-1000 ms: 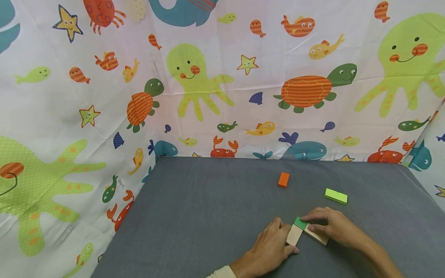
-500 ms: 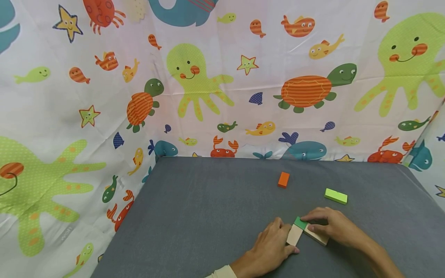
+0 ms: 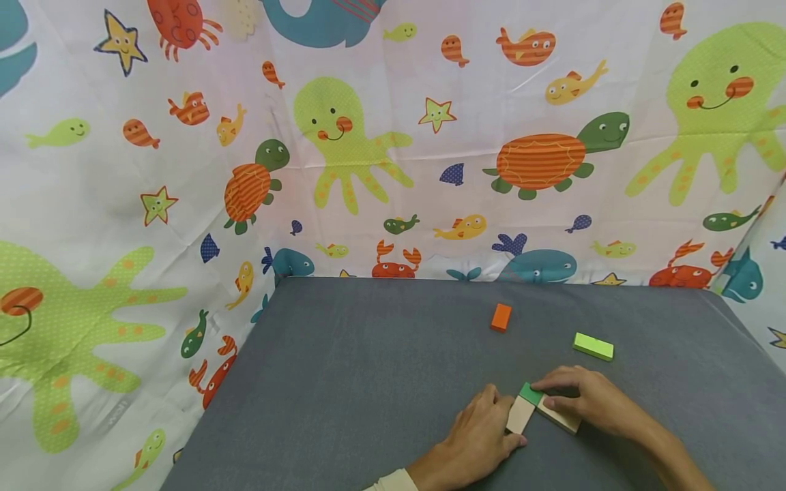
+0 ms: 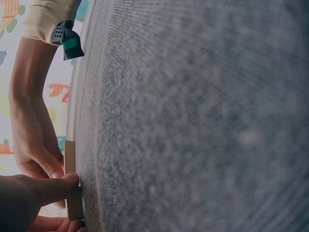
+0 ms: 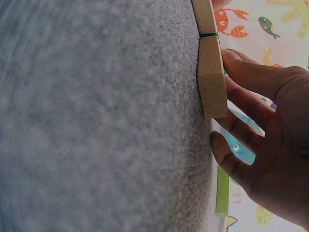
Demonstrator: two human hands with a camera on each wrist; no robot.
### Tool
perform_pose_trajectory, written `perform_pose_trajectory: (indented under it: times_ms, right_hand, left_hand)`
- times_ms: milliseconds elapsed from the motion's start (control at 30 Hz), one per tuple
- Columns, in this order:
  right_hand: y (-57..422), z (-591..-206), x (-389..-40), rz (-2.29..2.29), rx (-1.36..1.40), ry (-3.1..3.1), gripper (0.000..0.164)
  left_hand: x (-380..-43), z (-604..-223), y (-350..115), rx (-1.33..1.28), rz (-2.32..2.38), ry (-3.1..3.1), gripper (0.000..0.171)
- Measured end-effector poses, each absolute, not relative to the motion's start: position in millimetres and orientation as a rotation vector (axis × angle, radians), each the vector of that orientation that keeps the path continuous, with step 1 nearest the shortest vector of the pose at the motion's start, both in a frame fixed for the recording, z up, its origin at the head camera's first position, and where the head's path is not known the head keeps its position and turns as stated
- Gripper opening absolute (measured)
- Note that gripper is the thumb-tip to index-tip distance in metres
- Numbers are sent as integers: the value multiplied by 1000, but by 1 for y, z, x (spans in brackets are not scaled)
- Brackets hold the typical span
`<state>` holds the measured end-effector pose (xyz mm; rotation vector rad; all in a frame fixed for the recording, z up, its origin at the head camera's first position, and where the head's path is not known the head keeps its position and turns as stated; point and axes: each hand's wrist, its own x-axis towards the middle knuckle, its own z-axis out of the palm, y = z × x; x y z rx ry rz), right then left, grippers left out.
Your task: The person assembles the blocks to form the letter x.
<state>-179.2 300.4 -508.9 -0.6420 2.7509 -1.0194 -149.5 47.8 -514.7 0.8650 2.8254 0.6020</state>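
"Where's the green block?"

"Take it as the centre of the dial, twelve at the table's far edge. The green block [image 3: 531, 393] sits at the corner of a V, touching the left wooden block [image 3: 520, 414] at seven o'clock and the right wooden block [image 3: 559, 417] at four."

"And the hands?"

"The left hand [image 3: 473, 433] lies at eight. Its grip is clamped on the left wooden block, fingers along the outer side, thumb round the near end."

"The right one?"

"The right hand [image 3: 595, 399] comes in from three. Its grip is together on the right wooden block: thumb on top, fingers behind, with the index fingertip at the green block's edge."

"Anything near them?"

"A lime block [image 3: 593, 346] lies flat at two, apart from the others. An orange block [image 3: 500, 318] lies at eleven, farther out."

"What's underneath?"

"A table [image 3: 344, 368] with a grey cloth surface."

"And around it?"

"A white curtain [image 3: 362, 232] printed with sea animals, from nine round past twelve. The left wrist view also catches a dark device [image 4: 72, 46] with a green patch at the cuff of the right sleeve [image 4: 43, 21]."
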Motion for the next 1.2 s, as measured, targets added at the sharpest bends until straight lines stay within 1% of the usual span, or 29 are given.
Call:
perform_pose_trajectory:
  times_ms: [267,467,600,900,1200]
  right_hand:
    - [300,-509,-179,-1026,-651,2757,24]
    - [301,-509,-178,-1037,-669,2754,25]
    - [302,-508,-178,-1037,-640,2734,29]
    - [306,-504,-177,-1027,-584,2685,35]
    - [308,-502,-175,-1058,-591,2737,34]
  left_hand:
    - [-149,-515,47,863,622,2835,54]
    - [-149,-513,49,809,631,2807,58]
    - [-149,-511,48,810,655,2786,60]
    - [-150,-511,41,1084,513,2917,55]
    - [-148,-506,46,1258,232,2918,58]
